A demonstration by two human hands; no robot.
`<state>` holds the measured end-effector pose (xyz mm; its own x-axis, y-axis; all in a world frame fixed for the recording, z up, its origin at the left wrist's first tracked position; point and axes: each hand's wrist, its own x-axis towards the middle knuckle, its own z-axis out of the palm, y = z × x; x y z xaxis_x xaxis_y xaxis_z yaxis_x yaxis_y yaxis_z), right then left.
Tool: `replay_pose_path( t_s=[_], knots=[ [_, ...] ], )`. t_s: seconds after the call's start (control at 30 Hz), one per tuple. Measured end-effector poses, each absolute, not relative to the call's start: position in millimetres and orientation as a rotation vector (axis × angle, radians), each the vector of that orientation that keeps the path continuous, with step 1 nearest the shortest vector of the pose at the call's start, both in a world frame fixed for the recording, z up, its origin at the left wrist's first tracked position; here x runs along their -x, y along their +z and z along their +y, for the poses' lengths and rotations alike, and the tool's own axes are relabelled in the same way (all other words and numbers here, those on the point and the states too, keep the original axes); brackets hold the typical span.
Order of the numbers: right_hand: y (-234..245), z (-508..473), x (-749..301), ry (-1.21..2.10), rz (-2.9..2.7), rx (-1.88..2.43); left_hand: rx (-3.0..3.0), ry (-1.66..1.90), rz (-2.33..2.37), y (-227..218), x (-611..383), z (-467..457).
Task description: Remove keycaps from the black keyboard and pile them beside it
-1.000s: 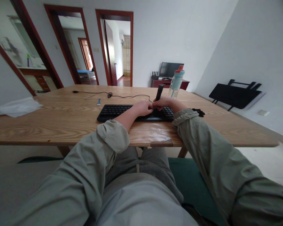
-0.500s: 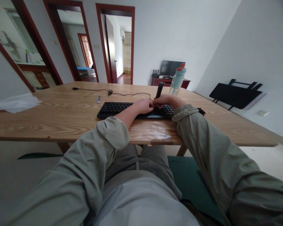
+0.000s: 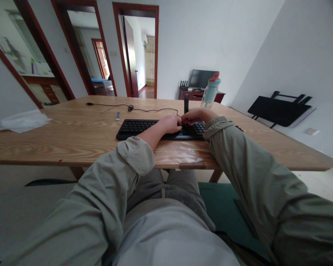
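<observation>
A black keyboard (image 3: 138, 127) lies on the wooden table in front of me. My left hand (image 3: 172, 124) rests over its middle, the fingers bent together close to the keys; what they hold, if anything, is hidden. Just to its right, my right hand (image 3: 193, 116) is closed around the lower part of a tool with a thick black handle (image 3: 186, 103). That handle stands nearly upright, and its lower end is hidden among my fingers at the keys. The keyboard's number pad (image 3: 199, 128) shows beneath my right wrist.
A thin black cable (image 3: 150, 111) runs behind the keyboard. Near it lies a small blue-and-white item (image 3: 117, 116). A clear bottle with a red lid (image 3: 210, 90) stands behind my right hand. White cloth or plastic (image 3: 23, 120) lies at left; small dark pieces (image 3: 239, 128) sit by my right sleeve.
The black handle has gone from leaning right to nearly upright. My right hand has shifted slightly; the left stays at the same spot on the keyboard.
</observation>
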<state>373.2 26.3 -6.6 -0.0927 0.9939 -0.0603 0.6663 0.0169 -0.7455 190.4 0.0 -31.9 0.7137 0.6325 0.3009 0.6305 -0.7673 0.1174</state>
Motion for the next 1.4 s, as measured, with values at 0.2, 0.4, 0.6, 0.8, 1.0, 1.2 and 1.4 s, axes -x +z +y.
replay_pose_path(
  t_s=[0.2,0.4,0.6,0.8,1.0,1.2,1.4],
  knots=[
    [-3.6,18.6,-374.5,1.038,-1.688,1.769,-2.906,0.493,1.061,-28.7,-184.8,-2.4],
    [-11.0,-8.4,-381.8,1.058,-1.468,1.365,-2.761,0.732,1.001,-24.7,-182.0,-4.3],
    [-6.2,-24.2,-372.6,0.943,-1.481,1.201,-2.492,1.046,0.924,-22.4,-186.4,-11.4],
    [-8.2,-27.6,-366.7,0.948,-1.472,1.159,-2.498,1.104,0.928,-23.0,-185.1,-11.2],
    [-16.2,-25.8,-369.4,1.026,-1.445,1.097,-2.662,1.026,0.906,-25.8,-182.1,-1.5],
    [-17.8,-22.6,-374.7,1.042,-1.423,1.099,-2.695,1.004,0.938,-24.6,-178.8,-3.5],
    [-14.0,-26.1,-383.0,0.921,-1.376,1.181,-2.647,1.011,1.075,-22.9,-176.9,-7.4]
  ],
)
